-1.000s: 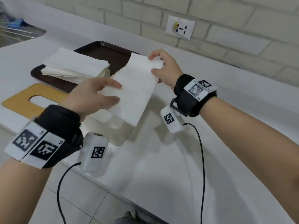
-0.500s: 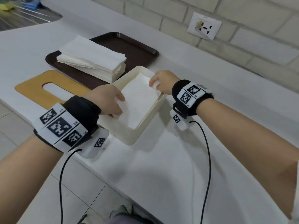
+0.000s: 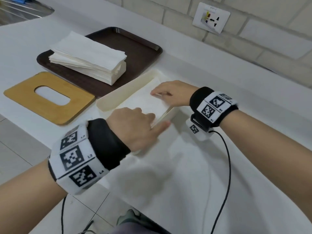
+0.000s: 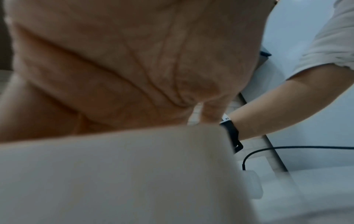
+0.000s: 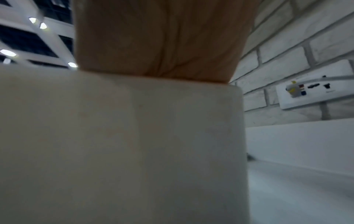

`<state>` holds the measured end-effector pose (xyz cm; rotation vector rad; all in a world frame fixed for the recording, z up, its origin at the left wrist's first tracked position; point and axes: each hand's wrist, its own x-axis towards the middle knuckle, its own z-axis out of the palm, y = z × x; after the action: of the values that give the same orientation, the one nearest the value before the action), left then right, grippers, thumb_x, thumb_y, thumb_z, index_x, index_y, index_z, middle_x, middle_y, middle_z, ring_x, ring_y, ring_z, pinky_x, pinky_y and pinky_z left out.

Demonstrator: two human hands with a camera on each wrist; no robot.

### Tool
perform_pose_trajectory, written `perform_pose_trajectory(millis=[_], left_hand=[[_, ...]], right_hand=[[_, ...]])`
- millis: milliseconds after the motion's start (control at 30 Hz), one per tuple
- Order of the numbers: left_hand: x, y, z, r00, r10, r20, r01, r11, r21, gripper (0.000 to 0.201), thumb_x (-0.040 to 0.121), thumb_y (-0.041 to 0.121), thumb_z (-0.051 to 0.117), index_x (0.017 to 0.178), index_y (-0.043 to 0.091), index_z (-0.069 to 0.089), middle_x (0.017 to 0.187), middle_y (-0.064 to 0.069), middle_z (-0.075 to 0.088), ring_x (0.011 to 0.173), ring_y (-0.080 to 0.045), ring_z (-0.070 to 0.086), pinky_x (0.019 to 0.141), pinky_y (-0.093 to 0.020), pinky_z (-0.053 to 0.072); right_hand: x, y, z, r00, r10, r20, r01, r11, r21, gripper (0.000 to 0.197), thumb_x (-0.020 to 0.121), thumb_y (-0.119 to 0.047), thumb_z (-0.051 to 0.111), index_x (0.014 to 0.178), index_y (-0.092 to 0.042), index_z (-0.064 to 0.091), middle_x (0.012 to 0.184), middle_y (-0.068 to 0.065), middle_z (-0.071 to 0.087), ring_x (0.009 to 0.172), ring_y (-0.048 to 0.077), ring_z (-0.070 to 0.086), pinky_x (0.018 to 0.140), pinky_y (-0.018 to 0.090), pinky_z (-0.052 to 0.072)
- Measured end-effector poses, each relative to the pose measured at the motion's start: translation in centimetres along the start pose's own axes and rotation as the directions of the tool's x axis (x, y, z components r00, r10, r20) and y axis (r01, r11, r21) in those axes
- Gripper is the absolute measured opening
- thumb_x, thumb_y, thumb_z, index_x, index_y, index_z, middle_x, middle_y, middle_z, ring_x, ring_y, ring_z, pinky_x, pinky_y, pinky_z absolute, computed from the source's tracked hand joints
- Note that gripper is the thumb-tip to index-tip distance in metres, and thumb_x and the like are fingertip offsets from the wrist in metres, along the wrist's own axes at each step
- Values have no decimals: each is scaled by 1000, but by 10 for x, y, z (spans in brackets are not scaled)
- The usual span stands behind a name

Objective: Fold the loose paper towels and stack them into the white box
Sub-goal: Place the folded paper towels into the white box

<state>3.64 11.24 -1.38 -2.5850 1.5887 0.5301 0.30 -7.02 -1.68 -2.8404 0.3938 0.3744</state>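
The white box stands on the counter in front of the tray, with a folded paper towel lying flat inside it. My left hand reaches over the box's near corner; its fingers dip inside onto the towel's near end and its thumb lies along the outside wall. My right hand rests with its fingers on the towel's far right end. Both wrist views show only the palm or heel of the hand above the box wall; the fingers are hidden behind it.
A thick stack of paper towels lies on a dark brown tray behind the box. A wooden lid with an oval slot lies to the left. A wall socket sits at the back, and cables trail from both wrists.
Both hands have lowered the folded towel from the air down into the box. It now lies flat there with the hands pressing on its ends.
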Motion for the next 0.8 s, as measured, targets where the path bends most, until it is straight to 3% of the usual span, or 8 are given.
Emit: perform_pose_trajectory(millis=[67,133,233,333,467,600,700,800], left_hand=[[4,6,4,1000,8,15,-9,993,117,63,87,68,16,121,28,49,107,-5,52,96,-25,52,74,-30,33],[12,7,7,1000,19,23,-23,978,206,56,92,61,22,128,27,47,113,-5,53,101,-26,53,74,-29,34],[30,2,3,998,47,51,-56,979,194,42,95,44,30,125,25,53,113,-4,56,100,-25,56,78,-31,41],[44,1,-2,996,78,51,-85,984,155,32,88,28,43,117,21,55,109,-3,55,94,-25,56,73,-30,40],[54,10,-3,994,108,11,-108,990,93,28,80,21,54,103,17,39,103,-3,50,83,-23,48,69,-33,39],[63,17,-4,987,161,24,-162,986,39,60,78,21,57,130,33,30,97,9,39,79,-15,39,65,-29,35],[72,20,-2,975,218,38,-221,972,75,75,78,23,56,140,42,19,127,4,42,99,-19,47,60,-24,35],[80,20,-1,969,220,112,-235,961,148,78,80,29,52,144,47,10,148,0,27,122,-23,44,87,-33,45]], right_hand=[[-11,-1,4,994,76,74,-77,997,19,43,100,-36,27,140,-28,39,149,-7,35,136,14,32,114,30,21],[-25,-4,6,981,165,101,-170,985,41,52,99,-48,17,146,-29,28,153,-8,26,140,16,25,113,31,16],[-46,-12,8,955,270,121,-279,958,62,62,96,-56,8,147,-25,21,155,0,22,141,23,24,111,34,19],[-64,-16,15,925,349,150,-365,926,96,74,89,-65,4,149,-24,16,157,4,12,144,23,14,114,35,14],[-83,-21,22,874,441,205,-465,881,86,89,82,-75,11,149,-16,15,155,10,15,142,25,21,106,34,26],[-94,-19,30,846,488,213,-503,864,17,91,82,-70,38,149,-17,8,150,13,23,131,27,36,83,29,33],[-94,-16,34,862,476,175,-487,873,24,87,84,-54,51,148,-26,0,154,8,8,135,29,29,95,32,36],[-90,-11,36,886,444,131,-445,895,-27,81,85,-50,50,148,-21,9,157,3,-3,144,28,7,113,39,22]])
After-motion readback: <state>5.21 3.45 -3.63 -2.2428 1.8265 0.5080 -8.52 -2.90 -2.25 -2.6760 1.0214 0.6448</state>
